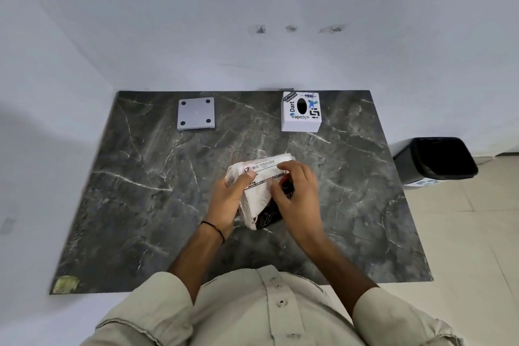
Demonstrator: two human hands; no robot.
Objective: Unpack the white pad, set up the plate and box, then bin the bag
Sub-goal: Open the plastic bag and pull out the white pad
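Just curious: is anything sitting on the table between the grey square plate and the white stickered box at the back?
No. In the head view, only bare dark marble tabletop lies between the grey square plate and the white stickered box.

a single head-worn wide-angle camera looks forward and steeply down from above the wearer's chest, close over the dark marbled surface [140, 205], with the pale wall [168, 22] facing it beyond.
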